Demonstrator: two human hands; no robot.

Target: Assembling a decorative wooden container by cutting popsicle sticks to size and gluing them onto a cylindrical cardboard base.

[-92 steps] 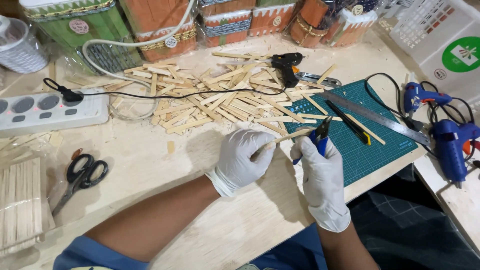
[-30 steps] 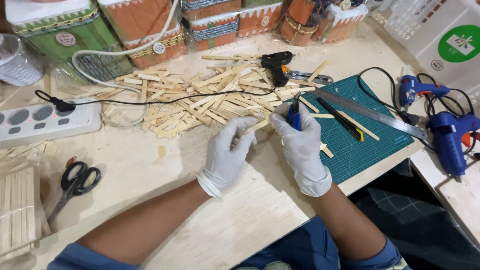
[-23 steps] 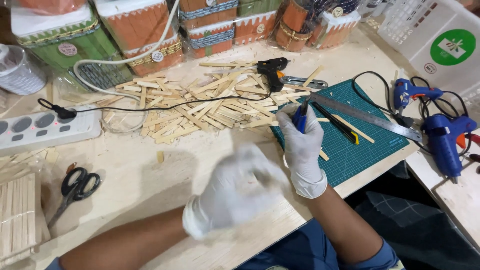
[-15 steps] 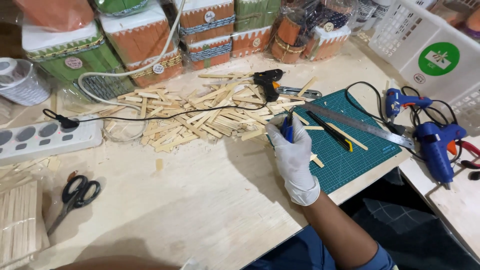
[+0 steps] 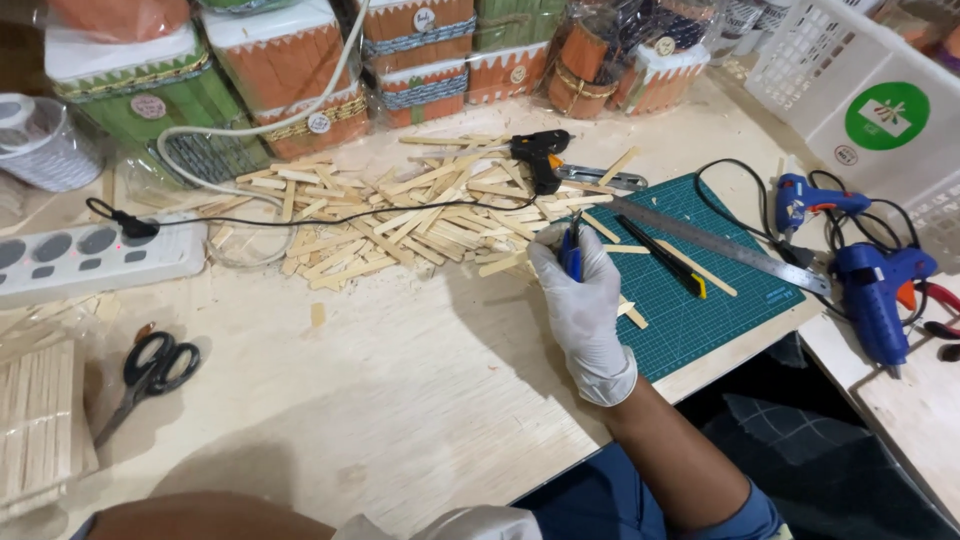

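The gloved right hand grips blue-handled pliers upright above the tabletop, beside the green cutting mat and craft-stick pile. The left hand's grip can't be told (only its glove cuff shows). A white basket sits behind.

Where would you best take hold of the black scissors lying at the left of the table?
Take the scissors by the black looped handles, coming from above. The loops lie flat and bare on the table, wide enough for fingers, while the thin blades point down-left toward the stick stack.
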